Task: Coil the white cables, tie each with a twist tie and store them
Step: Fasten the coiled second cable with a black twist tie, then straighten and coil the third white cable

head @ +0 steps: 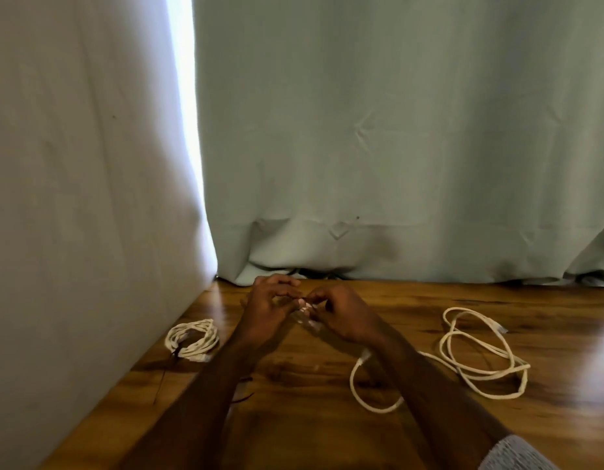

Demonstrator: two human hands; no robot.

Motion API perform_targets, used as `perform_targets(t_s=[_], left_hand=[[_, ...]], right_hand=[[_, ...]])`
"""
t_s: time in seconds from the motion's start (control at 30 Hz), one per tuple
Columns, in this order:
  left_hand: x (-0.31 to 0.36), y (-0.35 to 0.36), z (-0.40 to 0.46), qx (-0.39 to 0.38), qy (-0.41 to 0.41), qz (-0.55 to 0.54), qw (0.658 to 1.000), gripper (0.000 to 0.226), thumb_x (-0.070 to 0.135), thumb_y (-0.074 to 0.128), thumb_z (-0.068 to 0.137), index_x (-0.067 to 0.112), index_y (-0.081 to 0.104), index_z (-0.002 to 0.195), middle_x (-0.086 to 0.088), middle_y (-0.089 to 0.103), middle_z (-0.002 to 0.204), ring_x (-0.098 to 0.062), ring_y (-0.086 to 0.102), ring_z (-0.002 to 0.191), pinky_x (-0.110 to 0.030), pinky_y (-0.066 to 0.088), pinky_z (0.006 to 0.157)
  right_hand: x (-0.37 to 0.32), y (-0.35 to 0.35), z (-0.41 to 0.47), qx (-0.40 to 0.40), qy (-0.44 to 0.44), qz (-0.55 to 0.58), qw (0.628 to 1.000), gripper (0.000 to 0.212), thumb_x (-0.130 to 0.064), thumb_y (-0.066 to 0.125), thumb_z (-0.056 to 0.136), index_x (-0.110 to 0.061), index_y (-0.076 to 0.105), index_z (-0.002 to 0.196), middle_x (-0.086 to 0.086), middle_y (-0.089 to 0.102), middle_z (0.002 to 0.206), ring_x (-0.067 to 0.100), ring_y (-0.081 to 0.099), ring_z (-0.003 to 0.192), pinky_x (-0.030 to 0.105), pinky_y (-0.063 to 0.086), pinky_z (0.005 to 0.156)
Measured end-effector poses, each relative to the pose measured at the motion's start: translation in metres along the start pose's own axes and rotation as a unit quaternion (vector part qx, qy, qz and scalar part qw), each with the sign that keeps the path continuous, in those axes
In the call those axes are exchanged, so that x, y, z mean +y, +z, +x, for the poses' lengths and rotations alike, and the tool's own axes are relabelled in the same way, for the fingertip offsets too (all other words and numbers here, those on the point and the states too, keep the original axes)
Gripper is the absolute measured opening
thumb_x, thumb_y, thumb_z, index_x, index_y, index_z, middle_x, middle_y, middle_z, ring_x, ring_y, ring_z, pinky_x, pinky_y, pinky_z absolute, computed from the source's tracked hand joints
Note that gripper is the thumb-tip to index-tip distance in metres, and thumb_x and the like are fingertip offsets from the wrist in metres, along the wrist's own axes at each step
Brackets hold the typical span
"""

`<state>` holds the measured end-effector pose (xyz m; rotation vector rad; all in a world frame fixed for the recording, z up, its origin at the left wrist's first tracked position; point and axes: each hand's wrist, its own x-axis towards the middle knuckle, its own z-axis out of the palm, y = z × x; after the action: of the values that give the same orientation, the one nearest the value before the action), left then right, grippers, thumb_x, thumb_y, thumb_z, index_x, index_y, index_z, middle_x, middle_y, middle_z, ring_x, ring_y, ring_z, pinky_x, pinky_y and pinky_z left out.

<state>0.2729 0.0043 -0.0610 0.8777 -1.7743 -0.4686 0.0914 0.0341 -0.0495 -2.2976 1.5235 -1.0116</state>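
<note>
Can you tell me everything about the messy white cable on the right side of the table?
The loose white cable lies flat on the shiny wooden table, sprawled in several uneven loops, not tied. It looks thin, smooth and bendy. One plug end rests by the far loop; another end disappears beside the right forearm, which crosses over it. Neither hand holds it.

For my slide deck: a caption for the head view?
Both hands pinch a dark twist tie; coiled cable left, loose cable right, on table.
</note>
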Motion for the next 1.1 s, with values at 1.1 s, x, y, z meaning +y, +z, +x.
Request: perform_targets(t_s=[1.1], left_hand=[[0.022, -0.026, -0.012, -0.112, 0.056, 0.133, 0.983, 0.011, 0.005, 0.074, 0.082, 0.013, 0.08, 0.087, 0.015, 0.067, 0.076, 0.017, 0.059, 0.074, -0.005, 0.038, 0.066]], right_hand=[[-0.042, -0.007, -0.039, 0.026, 0.006, -0.199, 0.98, 0.024, -0.016, 0.059, 0.083, -0.027, 0.07, 0.102, 0.002, 0.071, 0.107, 0.026, 0.064, 0.099, 0.036, 0.052, 0.085]])
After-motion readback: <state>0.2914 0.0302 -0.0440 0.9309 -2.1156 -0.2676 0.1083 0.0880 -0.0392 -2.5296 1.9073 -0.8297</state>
